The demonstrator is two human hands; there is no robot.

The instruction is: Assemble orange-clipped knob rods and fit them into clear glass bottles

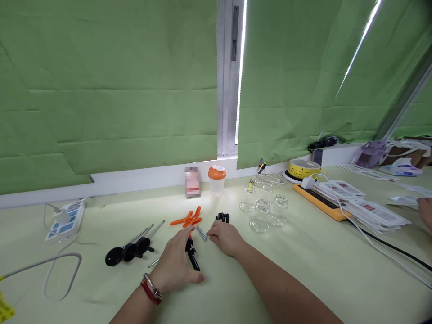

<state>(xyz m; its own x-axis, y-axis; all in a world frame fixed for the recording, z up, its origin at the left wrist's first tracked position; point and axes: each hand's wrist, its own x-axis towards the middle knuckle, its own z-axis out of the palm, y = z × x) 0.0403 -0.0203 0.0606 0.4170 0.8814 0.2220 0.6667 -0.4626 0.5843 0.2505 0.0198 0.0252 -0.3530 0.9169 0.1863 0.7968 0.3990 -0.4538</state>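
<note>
My left hand [175,265], with a red bracelet at the wrist, is closed around a black handle [192,257] lying on the pale green table. Just to its right, my right hand [225,237] pinches a thin metal rod [201,233] between its fingertips. Orange handles [187,219] lie just beyond the hands, and several small black pieces [222,217] sit next to my right hand. Two finished tools with black handles and metal shafts [133,247] lie to the left.
Several clear glass cups [265,209] stand right of centre. An orange-lidded cup [216,180] and a small card stand by the wall. A white power strip [66,220] lies left, an orange one [319,200] right beside packets. Another person's hand [425,211] shows far right.
</note>
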